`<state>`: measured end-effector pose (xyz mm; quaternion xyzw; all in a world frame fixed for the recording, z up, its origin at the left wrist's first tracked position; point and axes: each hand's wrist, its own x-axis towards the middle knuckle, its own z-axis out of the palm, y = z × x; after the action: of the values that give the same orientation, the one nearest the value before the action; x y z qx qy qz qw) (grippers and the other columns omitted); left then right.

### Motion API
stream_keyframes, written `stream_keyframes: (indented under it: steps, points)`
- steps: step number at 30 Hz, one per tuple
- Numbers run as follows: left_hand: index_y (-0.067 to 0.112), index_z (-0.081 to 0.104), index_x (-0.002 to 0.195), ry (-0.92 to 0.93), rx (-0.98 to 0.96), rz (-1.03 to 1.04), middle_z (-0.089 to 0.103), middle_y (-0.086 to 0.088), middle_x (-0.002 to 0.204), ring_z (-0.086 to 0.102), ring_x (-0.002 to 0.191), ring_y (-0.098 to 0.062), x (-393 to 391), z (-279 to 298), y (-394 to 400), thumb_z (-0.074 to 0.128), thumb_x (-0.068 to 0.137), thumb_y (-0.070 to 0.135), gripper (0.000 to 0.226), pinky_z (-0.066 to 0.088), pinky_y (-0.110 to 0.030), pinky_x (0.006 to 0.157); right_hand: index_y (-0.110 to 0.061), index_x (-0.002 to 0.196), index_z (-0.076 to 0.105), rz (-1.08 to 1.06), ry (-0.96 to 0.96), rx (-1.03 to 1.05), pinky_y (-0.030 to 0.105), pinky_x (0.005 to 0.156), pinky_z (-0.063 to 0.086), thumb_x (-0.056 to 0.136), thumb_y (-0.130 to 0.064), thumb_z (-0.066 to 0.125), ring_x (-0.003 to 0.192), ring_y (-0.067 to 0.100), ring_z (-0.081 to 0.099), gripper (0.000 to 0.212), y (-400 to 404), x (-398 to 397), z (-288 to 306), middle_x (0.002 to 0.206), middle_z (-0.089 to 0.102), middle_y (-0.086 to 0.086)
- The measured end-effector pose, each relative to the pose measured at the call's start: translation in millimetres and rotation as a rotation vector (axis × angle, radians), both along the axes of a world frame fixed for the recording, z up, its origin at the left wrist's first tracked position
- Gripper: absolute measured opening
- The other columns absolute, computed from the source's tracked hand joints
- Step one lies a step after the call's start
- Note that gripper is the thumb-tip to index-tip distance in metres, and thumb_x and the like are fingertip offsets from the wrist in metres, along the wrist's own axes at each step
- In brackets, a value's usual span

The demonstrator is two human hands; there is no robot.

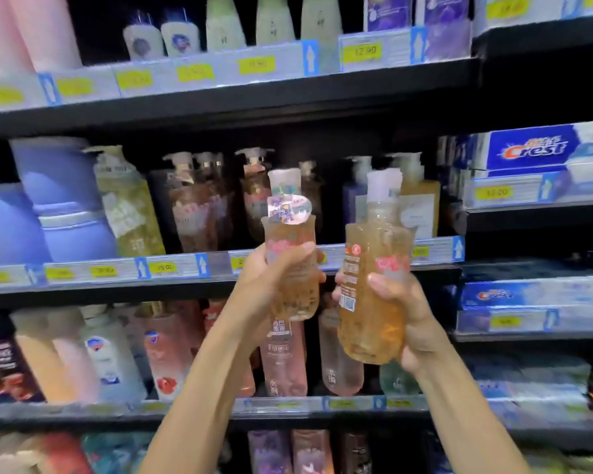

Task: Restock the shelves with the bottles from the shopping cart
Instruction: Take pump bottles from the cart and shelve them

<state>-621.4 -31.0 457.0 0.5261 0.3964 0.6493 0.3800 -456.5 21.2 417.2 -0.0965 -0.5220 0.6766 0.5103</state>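
Both my hands are raised in front of the middle shelf (185, 268), each holding one amber pump bottle upright. My left hand (267, 285) grips the left bottle (290, 241) around its lower half; that bottle has a shiny round sticker at its neck. My right hand (404, 313) grips the right bottle (374, 295), thumb across the front, fingers behind. The two bottles stand side by side, a small gap apart, level with the shelf's price strip. The shopping cart is out of view.
Pump bottles (192, 203) fill the middle shelf behind my hands, with a dark gap right behind the left bottle. Purple tubs (59, 200) stand at the left. Crest toothpaste boxes (534, 148) fill the right bay. More bottles line the shelves above and below.
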Motion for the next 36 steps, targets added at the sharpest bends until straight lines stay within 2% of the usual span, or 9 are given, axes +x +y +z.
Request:
stream_keyframes:
  steps: [8, 12, 16, 21, 24, 29, 33, 35, 36]
  points:
    - [0.007, 0.068, 0.104, 0.033, 0.013, -0.005, 0.070, -0.007, 0.094, 0.068, 0.083, -0.019, -52, 26, 25, 0.065, 0.077, 0.036, 0.040, 0.057, -0.034, 0.070, -0.011, 0.101, 0.069, -0.050, -0.020, 0.071, 0.033, 0.067, 0.056, 0.054, -0.027, 0.076, 0.077, 0.026, 0.069, 0.049, 6, -36, 6, 0.088, 0.071, 0.012]
    - [0.008, 0.062, 0.117, 0.132, 0.064, 0.002, 0.066, -0.012, 0.108, 0.065, 0.098, -0.023, -60, 45, 51, 0.072, 0.079, 0.034, 0.047, 0.053, -0.040, 0.087, -0.006, 0.107, 0.065, -0.089, -0.049, 0.080, 0.036, 0.071, 0.057, 0.054, -0.027, 0.076, 0.078, 0.026, 0.067, 0.058, 14, -28, 7, 0.089, 0.069, 0.014]
    - [0.012, 0.069, 0.096, 0.352, 0.011, 0.126, 0.071, 0.002, 0.089, 0.067, 0.083, -0.008, -61, 62, 90, 0.078, 0.073, 0.028, 0.029, 0.051, -0.021, 0.076, -0.005, 0.110, 0.062, -0.134, -0.077, 0.097, 0.036, 0.072, 0.058, 0.053, -0.028, 0.077, 0.080, 0.027, 0.066, 0.063, 21, -17, 11, 0.089, 0.067, 0.014]
    - [-0.001, 0.070, 0.099, 0.487, -0.329, 0.282, 0.070, -0.009, 0.104, 0.064, 0.105, -0.023, -63, 54, 139, 0.084, 0.070, 0.018, 0.038, 0.050, -0.034, 0.095, -0.002, 0.111, 0.061, -0.175, -0.100, 0.108, 0.036, 0.071, 0.057, 0.053, -0.031, 0.077, 0.081, 0.029, 0.066, 0.067, 29, -8, 10, 0.088, 0.067, 0.014]
    - [0.011, 0.068, 0.095, 0.471, -0.357, 0.207, 0.068, -0.007, 0.109, 0.063, 0.102, -0.020, -61, 53, 154, 0.081, 0.073, 0.016, 0.026, 0.052, -0.034, 0.088, -0.006, 0.108, 0.064, -0.185, -0.106, 0.106, 0.037, 0.071, 0.057, 0.053, -0.031, 0.078, 0.082, 0.029, 0.066, 0.062, 33, -5, 9, 0.091, 0.067, 0.017]
    - [0.006, 0.060, 0.118, 0.450, -0.329, 0.241, 0.065, -0.012, 0.119, 0.060, 0.106, -0.025, -65, 55, 170, 0.077, 0.077, 0.013, 0.045, 0.046, -0.046, 0.101, -0.005, 0.115, 0.062, -0.218, -0.104, 0.089, 0.038, 0.071, 0.057, 0.053, -0.032, 0.078, 0.086, 0.032, 0.066, 0.070, 35, -4, 4, 0.096, 0.067, 0.019]
    - [0.002, 0.063, 0.105, 0.563, -0.244, 0.319, 0.063, 0.003, 0.084, 0.058, 0.073, -0.008, -67, 50, 176, 0.082, 0.072, 0.012, 0.039, 0.053, -0.018, 0.078, -0.004, 0.119, 0.058, -0.223, -0.106, 0.081, 0.040, 0.072, 0.056, 0.051, -0.031, 0.079, 0.086, 0.032, 0.065, 0.076, 34, -4, 3, 0.098, 0.066, 0.020]
    - [0.010, 0.061, 0.104, 0.637, -0.187, 0.372, 0.060, 0.010, 0.082, 0.055, 0.070, -0.004, -67, 52, 171, 0.084, 0.070, 0.017, 0.042, 0.046, -0.007, 0.061, -0.004, 0.119, 0.058, -0.230, -0.103, 0.094, 0.039, 0.071, 0.056, 0.051, -0.031, 0.079, 0.085, 0.032, 0.066, 0.075, 32, -5, 4, 0.097, 0.066, 0.019]
    - [0.011, 0.059, 0.111, 0.653, -0.166, 0.376, 0.060, 0.009, 0.088, 0.057, 0.076, -0.007, -68, 52, 171, 0.085, 0.069, 0.017, 0.050, 0.047, -0.011, 0.064, -0.005, 0.118, 0.058, -0.225, -0.106, 0.093, 0.038, 0.070, 0.056, 0.051, -0.031, 0.079, 0.084, 0.031, 0.066, 0.074, 33, -4, 3, 0.095, 0.067, 0.018]
